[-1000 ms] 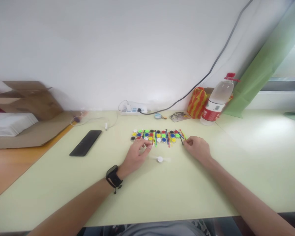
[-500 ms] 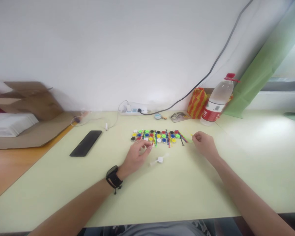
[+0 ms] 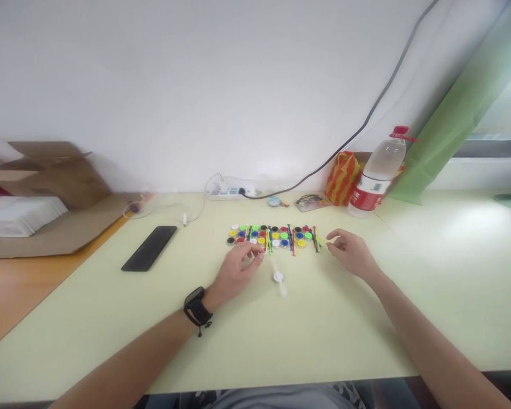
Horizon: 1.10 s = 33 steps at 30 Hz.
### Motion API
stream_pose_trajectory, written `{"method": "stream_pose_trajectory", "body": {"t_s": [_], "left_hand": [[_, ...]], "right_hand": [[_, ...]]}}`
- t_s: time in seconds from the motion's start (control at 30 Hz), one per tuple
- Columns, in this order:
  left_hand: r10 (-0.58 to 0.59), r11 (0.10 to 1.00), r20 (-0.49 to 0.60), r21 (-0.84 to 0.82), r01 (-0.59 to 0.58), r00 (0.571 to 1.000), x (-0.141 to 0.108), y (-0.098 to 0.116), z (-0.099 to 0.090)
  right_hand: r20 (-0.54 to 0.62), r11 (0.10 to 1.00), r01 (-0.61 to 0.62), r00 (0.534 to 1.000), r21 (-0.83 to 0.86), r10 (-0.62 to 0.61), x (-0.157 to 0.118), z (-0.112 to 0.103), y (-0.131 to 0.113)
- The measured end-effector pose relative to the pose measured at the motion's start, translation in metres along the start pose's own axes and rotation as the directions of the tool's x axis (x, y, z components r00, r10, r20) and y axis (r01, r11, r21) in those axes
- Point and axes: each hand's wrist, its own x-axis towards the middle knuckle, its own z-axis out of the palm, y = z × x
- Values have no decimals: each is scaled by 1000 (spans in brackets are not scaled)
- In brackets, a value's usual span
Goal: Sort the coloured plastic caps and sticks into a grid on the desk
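Note:
Rows of small round discs in several colours lie on the pale green table, with thin coloured sticks between them. My left hand rests at the near left edge of the rows, thumb and forefinger close together by a small white piece; whether it grips that piece is unclear. My right hand is right of the rows, fingers curled, with a thin yellow stick at its fingertips. Nearer to me lies a white round piece with two blurred, pale arms, touched by neither hand.
A black phone lies at the left, beyond it an open cardboard box with white items. Along the wall are a power strip with cables, a small blue-white item, a red-yellow bag and a large bottle.
My right hand has shifted slightly left with its yellow stick. The sticks at the right end now lie closer together. The white piece's arms point a different way. My left hand has stayed put.

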Motion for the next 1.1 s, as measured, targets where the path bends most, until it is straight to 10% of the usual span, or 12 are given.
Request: {"method": "stream_pose_trajectory", "body": {"t_s": [0.3,0.57,1.1], "left_hand": [[-9,1000,-2,-6,9,1000,0,0,-1],[4,1000,2,-1,-4,1000,0,2,-1],[2,1000,6,-14,-2,1000,0,1,0]], "right_hand": [[-140,998,59,988,-10,-60,2,0,5],[-1,962,269,963,-46,-269,-3,14,-3],[133,956,188,978,-226,-161,-8,17,-9]]}}
